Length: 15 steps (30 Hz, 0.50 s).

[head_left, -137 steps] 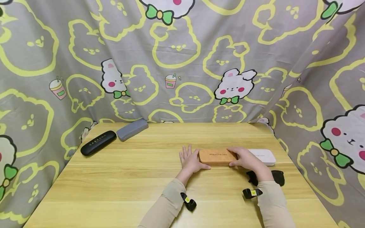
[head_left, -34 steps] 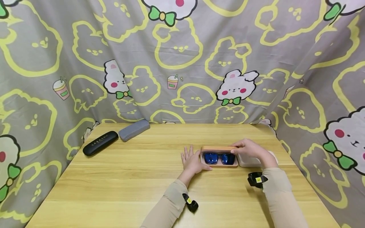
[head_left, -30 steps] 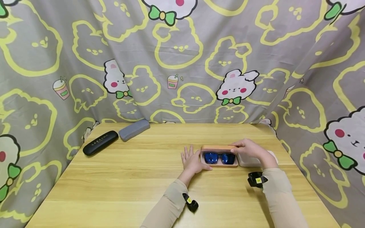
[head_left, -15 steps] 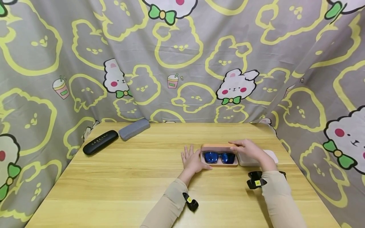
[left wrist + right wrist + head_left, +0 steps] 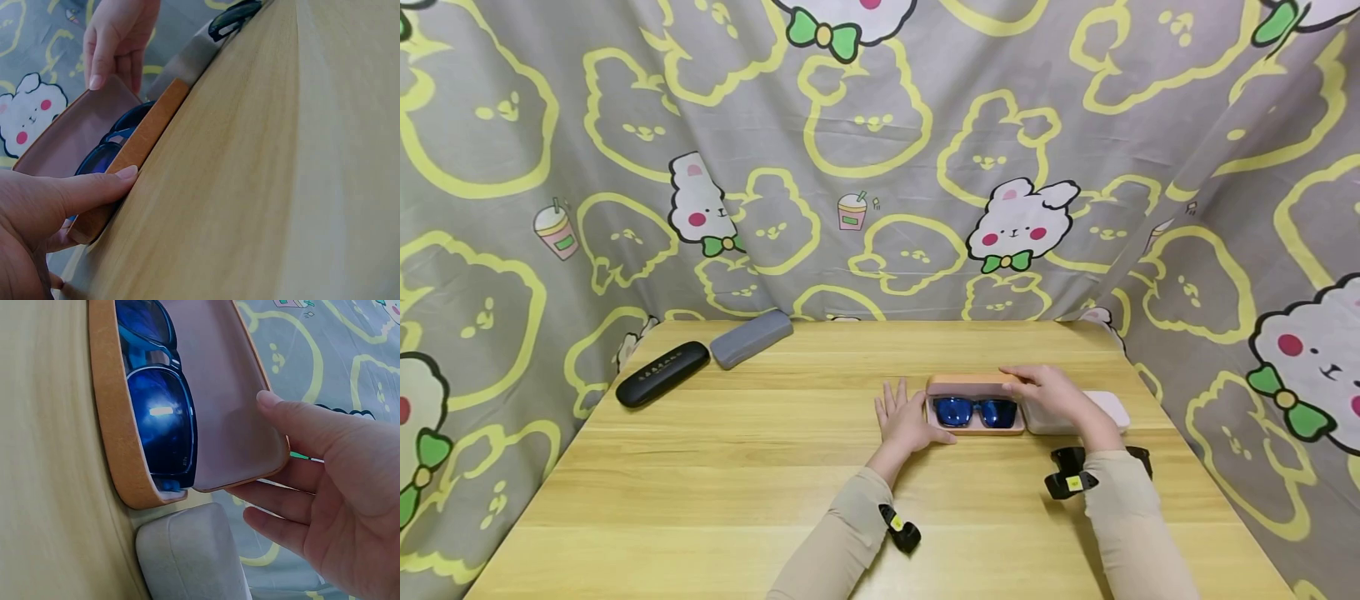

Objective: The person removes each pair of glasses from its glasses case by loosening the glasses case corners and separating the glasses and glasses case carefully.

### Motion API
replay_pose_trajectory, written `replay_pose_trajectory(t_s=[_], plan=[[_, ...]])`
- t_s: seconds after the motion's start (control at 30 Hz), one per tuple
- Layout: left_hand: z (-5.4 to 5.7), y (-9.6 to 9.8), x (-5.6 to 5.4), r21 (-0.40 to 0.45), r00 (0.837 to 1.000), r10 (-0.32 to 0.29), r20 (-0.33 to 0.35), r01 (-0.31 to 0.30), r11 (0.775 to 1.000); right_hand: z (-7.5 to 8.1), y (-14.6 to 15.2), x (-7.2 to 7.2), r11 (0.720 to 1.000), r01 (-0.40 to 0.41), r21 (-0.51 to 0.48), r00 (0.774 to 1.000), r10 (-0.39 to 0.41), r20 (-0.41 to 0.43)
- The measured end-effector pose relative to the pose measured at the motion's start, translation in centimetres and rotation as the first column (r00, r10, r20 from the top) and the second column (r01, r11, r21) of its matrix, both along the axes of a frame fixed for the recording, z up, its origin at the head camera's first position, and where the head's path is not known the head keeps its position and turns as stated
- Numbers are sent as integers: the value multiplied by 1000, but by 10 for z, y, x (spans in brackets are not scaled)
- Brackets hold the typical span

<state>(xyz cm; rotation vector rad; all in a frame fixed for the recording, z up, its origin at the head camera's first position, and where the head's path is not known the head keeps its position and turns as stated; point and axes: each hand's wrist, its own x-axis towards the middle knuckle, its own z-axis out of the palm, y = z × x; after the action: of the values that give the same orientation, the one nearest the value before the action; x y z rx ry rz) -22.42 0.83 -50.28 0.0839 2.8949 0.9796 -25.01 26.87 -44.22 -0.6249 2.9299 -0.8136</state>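
An orange-brown glasses case (image 5: 973, 431) lies on the table with its lid (image 5: 222, 394) tilted up. Blue-lensed sunglasses (image 5: 976, 412) sit inside, lenses facing out. My left hand (image 5: 907, 423) holds the case's left end, its thumb along the front wall and the other fingers spread behind. At the right end of the lid, my right hand (image 5: 1054, 392) pinches the edge; in the right wrist view its thumb lies on the inner face and fingers are behind. A white glasses case (image 5: 1108, 408) stands against the orange one, partly hidden by the right hand.
Black sunglasses (image 5: 1138, 458) lie in front of the white case, partly covered by the right forearm. At the back left are a black glasses case (image 5: 662, 374) and a grey one (image 5: 751, 338). A patterned curtain (image 5: 880, 250) hangs behind the wooden table (image 5: 737, 500).
The orange case was shut in the oldest frame; its lid has since been raised by the right hand, showing the sunglasses. Over the last second the lid tilts further back. The left hand stays put.
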Motion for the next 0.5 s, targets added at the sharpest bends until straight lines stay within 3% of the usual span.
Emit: replay_pose_trajectory(t_s=[0.3,0.5], plan=[[1,0,1,-3,1000,2,-1,-2,1000,2,-5,11,998,62,34,998,-62,3],[0,0,0,-1,1000,3,-2,-3,1000,1,-4,18,998,47,30,998,-46,-38]])
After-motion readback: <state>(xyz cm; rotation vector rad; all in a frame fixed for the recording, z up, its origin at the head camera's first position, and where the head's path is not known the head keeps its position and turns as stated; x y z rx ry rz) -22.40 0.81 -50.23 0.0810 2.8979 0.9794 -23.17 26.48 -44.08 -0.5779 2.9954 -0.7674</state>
